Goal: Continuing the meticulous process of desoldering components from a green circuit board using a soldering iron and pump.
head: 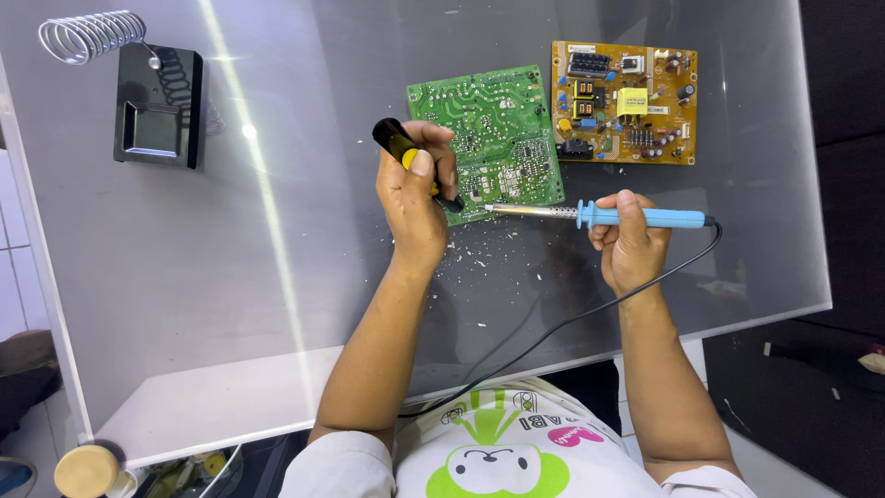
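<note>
My left hand (pixel 417 194) grips a black and yellow screwdriver (pixel 395 140), its tip pressed down at the near left corner of a green circuit board (pixel 498 129) lying solder side up. My right hand (pixel 631 244) holds a blue-handled soldering iron (pixel 636 217) level, pointing left. Its metal tip (pixel 493 208) touches the near edge of the green board, just right of the screwdriver's tip.
A yellow circuit board (pixel 627 101) with components lies right of the green one. A black soldering iron stand (pixel 157 106) with a coiled wire holder sits far left. White flecks (pixel 479 258) are scattered near me. The iron's black cord (pixel 572 318) trails over the glass table's near edge (pixel 277 397).
</note>
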